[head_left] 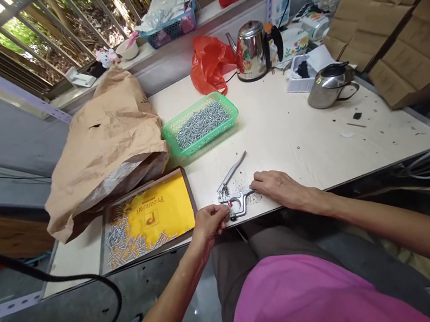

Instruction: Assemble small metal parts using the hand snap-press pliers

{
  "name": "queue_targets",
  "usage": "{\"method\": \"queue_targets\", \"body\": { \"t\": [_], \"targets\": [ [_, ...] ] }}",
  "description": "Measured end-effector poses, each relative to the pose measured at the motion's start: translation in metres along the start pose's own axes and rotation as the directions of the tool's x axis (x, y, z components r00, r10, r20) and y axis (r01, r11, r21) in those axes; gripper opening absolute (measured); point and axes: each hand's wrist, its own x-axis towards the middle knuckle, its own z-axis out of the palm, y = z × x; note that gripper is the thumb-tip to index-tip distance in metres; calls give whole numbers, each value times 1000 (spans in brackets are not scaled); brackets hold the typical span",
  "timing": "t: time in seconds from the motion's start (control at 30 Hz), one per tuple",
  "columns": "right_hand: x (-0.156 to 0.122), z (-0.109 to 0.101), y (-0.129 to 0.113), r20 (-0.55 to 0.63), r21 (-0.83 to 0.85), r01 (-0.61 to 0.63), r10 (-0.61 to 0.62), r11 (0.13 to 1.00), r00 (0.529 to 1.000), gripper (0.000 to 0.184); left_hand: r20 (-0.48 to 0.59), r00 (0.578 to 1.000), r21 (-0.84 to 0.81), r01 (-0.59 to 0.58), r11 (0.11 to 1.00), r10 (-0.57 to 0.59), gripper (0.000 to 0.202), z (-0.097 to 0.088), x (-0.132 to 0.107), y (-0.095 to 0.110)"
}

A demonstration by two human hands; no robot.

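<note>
A pair of silver hand pliers point(238, 199), like snap-fastener pliers with a spring and a red part at the jaw, lies near the table's front edge. Its upper handle point(236, 168) stands spread away from the lower one. My right hand point(278, 186) rests on the table with its fingers closed on the end of the lower handle. At the jaw, my left hand point(211, 220) is pinched; whatever small piece is between the fingertips is hidden. Left of it lies a shallow tray point(189, 192) with a yellow lining and many small silver metal pins point(123, 240).
Behind the pliers sits a green basket point(233, 108) full of similar metal pieces. A large brown paper bag point(107, 123) leans at left. Farther back are a red plastic bag point(206, 64), a steel kettle point(252, 51) and a steel pot point(328, 88). Cardboard point(392, 18) stands at right.
</note>
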Motion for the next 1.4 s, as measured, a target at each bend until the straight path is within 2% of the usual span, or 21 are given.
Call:
{"method": "queue_targets", "body": {
  "t": [0.2,0.43,0.67,0.9,0.93,1.03,1.1,1.23,1.4],
  "targets": [
    [-1,-1,-2,-21,-26,7,-8,1000,1000,17,-19,999,44,49,998,-48,36,2,1,-1],
    [-1,-5,-5,-11,-14,11,-11,1000,1000,16,35,981,189,180,965,-190,36,-2,5,11],
    [0,-1,1,1,2,31,-31,1000,1000,13,84,978,269,160,950,-189,36,-1,7,19],
    [3,-11,5,57,50,59,-61,997,996,13,109,980,255,135,957,-167,38,-1,5,17],
    [4,-13,7,37,62,76,-78,995,996,18,105,980,253,138,958,-169,38,0,5,17],
    [12,-15,16,-15,57,114,-114,992,993,68,80,980,251,158,955,-184,38,1,5,16],
    [21,-13,24,11,44,132,-133,990,991,92,75,978,257,168,952,-193,39,2,5,15],
    [42,-7,38,74,53,198,-202,979,977,102,76,977,279,169,945,-197,40,2,5,15],
    [56,-6,46,111,59,216,-221,975,969,110,72,977,287,172,942,-200,39,2,4,14]
  ]
}}
